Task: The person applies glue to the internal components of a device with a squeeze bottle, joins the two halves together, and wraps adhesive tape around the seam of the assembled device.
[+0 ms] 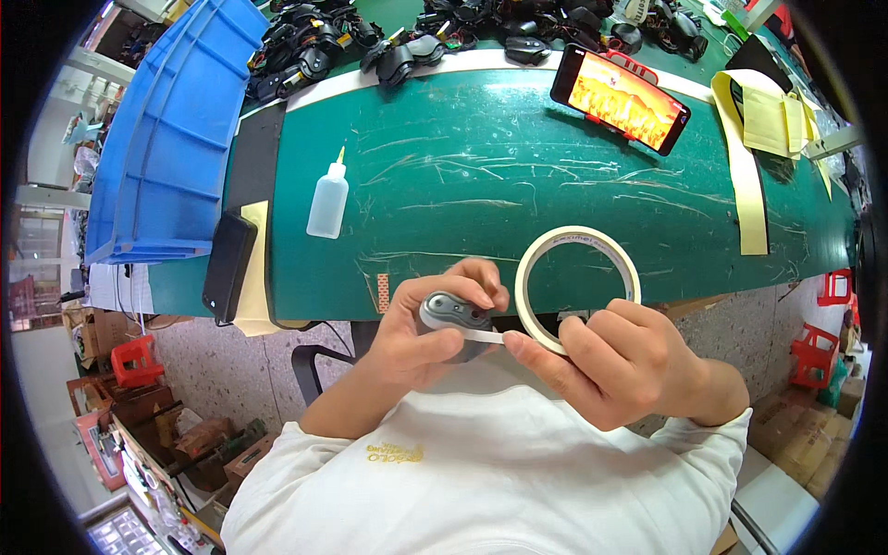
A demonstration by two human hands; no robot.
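Note:
Close to my body at the table's near edge, my left hand (404, 338) is closed around a small rounded grey plastic device (453, 311) with dark spots on its face. My right hand (634, 365) grips a roll of cream masking tape (529, 282), its ring standing up above the fingers. A narrow strip of tape (483, 337) runs from the right fingertips to the device, where the left thumb lies against it. Part of the device's underside is hidden by the left fingers.
On the green table (416, 213) stands a translucent squeeze bottle (328, 203) with a yellow tip. A phone (622, 98) leans on a red stand. At left are a blue bin (166, 139) and a black case (229, 266); black plastic parts (314, 46) are heaped behind. Yellow paper (747, 203) lies right.

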